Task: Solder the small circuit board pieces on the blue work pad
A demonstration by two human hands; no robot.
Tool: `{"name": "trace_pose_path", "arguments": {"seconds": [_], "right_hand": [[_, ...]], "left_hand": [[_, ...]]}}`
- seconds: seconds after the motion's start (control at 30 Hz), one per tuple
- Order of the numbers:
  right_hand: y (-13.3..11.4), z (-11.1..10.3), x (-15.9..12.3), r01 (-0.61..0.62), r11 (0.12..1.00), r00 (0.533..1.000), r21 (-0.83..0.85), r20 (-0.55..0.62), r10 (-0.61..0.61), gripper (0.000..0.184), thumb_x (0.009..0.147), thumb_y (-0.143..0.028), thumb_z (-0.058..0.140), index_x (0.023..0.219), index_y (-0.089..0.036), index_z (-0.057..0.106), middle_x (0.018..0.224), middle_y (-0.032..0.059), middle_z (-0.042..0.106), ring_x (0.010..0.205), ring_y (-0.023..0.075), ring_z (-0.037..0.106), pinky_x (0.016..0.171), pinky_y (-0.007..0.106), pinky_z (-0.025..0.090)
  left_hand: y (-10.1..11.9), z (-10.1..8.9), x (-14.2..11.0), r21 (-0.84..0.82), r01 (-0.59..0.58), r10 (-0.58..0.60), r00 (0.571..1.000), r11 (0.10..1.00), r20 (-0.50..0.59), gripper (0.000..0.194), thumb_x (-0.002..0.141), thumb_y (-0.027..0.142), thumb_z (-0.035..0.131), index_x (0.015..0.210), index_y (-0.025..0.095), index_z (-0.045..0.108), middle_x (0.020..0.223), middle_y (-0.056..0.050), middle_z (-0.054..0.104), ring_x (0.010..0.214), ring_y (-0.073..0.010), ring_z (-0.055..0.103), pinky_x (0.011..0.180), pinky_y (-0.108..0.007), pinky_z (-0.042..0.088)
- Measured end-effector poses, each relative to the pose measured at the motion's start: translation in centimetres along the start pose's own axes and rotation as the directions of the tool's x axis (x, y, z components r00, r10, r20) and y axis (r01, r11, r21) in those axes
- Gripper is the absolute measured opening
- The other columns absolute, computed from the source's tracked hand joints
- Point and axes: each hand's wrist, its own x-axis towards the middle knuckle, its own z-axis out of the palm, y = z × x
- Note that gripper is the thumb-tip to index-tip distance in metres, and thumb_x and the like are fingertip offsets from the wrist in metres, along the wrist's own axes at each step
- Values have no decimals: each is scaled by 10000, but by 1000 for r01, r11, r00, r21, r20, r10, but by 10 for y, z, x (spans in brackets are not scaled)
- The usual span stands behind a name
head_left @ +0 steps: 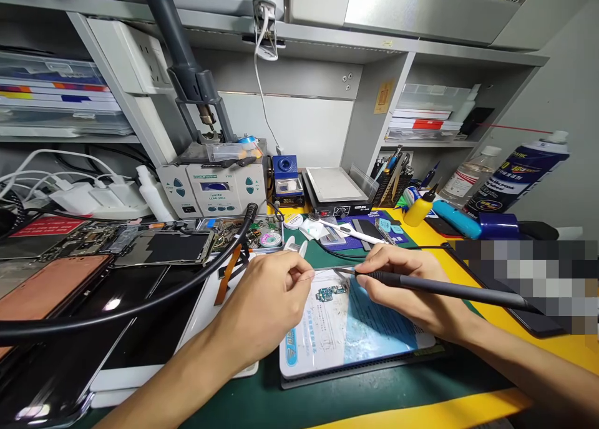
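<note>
My right hand (pixel 407 282) grips a black soldering iron (pixel 449 286) like a pen, its thin metal tip pointing left. Beneath the tip lies a small blue-green circuit board (pixel 331 292), flat on a white and blue printed pad (pixel 318 348). To the left of the board, my left hand (pixel 276 291) is closed in a pinch. A very fine, pale wire (pixel 306 277) shows faintly at its fingertips. Both hands hover over the pad's upper part, and the iron's tip appears apart from the board.
A thick black hose (pixel 187 298) crosses the left side from a hot-air station (pixel 215 188). Phone parts and dark screens (pixel 135 316) cover the left. Behind stand a blue iron holder (pixel 286 173) and a heating plate (pixel 334 185). A yellow bottle (pixel 418 210) and spray can (pixel 519 173) stand right.
</note>
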Motion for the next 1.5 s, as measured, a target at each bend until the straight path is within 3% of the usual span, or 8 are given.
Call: {"name": "trace_pose_path", "arguments": {"seconds": [0.5,0.73,1.03,1.23,1.5], "right_hand": [[-7,0,-3,20,1000,1000,7,-2,-20,61,800,-222,718,767,-173,734,720,36,643,624,155,533,542,286,419],[-10,3,2,-176,975,976,134,-105,190,210,843,-359,727,755,-188,642,509,-44,547,406,100,501,394,219,376],[-14,1,4,-245,959,964,141,-68,257,347,841,-485,733,691,-191,623,449,-6,589,345,98,462,330,211,307],[-10,0,5,-288,949,955,128,-40,295,289,814,-442,764,864,-175,665,549,21,660,383,118,527,338,217,358],[-18,5,6,-242,967,963,82,-99,250,268,795,-414,775,705,-190,660,568,34,691,362,107,514,332,243,311]], "left_hand": [[0,1,-1,26,-22,23,1000,999,-15,252,910,299,533,718,198,662,560,54,493,492,-96,395,485,-240,291],[-2,1,0,30,-40,41,999,999,-14,253,910,292,527,720,206,671,562,58,491,506,-99,405,508,-243,308],[1,0,-1,37,-32,32,999,999,-21,267,912,301,522,699,202,649,553,59,499,495,-101,418,513,-250,314],[3,-1,-1,65,-33,35,999,997,-36,261,899,270,520,673,202,632,523,64,483,479,-99,399,520,-253,313],[2,0,-2,80,-27,30,999,996,-38,255,893,272,514,675,210,633,513,69,474,474,-99,403,528,-251,323]]}}
